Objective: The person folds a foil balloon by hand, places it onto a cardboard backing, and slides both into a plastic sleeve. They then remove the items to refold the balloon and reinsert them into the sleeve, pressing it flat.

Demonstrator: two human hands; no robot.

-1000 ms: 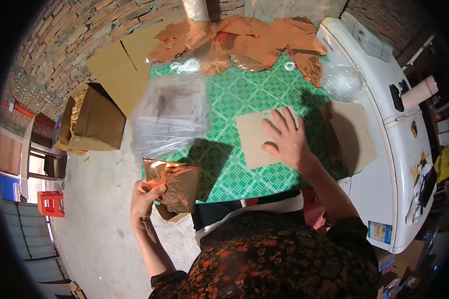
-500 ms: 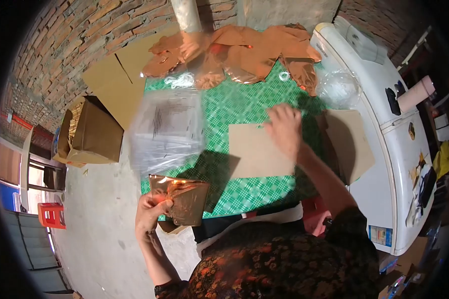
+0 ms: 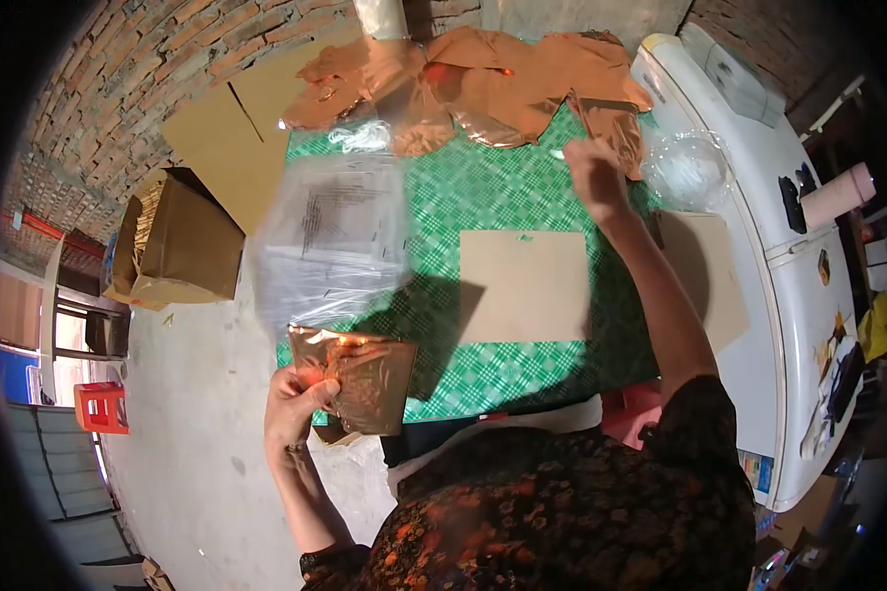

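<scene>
My left hand [image 3: 301, 404] pinches a folded copper-coloured foil balloon [image 3: 375, 379] near the front left corner of the table. My right hand [image 3: 598, 177] is at the far right of the table with fingers curled, a small white coil [image 3: 559, 154] showing at the fingertips. A flat beige card [image 3: 522, 291] with a small hole near its top edge lies on the green checked tablecloth [image 3: 463, 379]. More copper foil balloons [image 3: 522, 84] are spread along the far edge, one close to my right fingers.
A clear plastic-wrapped stack [image 3: 330, 236] is on the left, with white coiled strands [image 3: 360, 136] behind it. At right are another beige card [image 3: 724, 281], a clear plastic bundle [image 3: 690, 167] and a white fridge [image 3: 788, 266] lying down. An open cardboard box [image 3: 192, 241] stands left.
My right hand has left the beige card and reached away to the small white coil. My left hand keeps the foil balloon in nearly the same place. The view has shifted slightly.
</scene>
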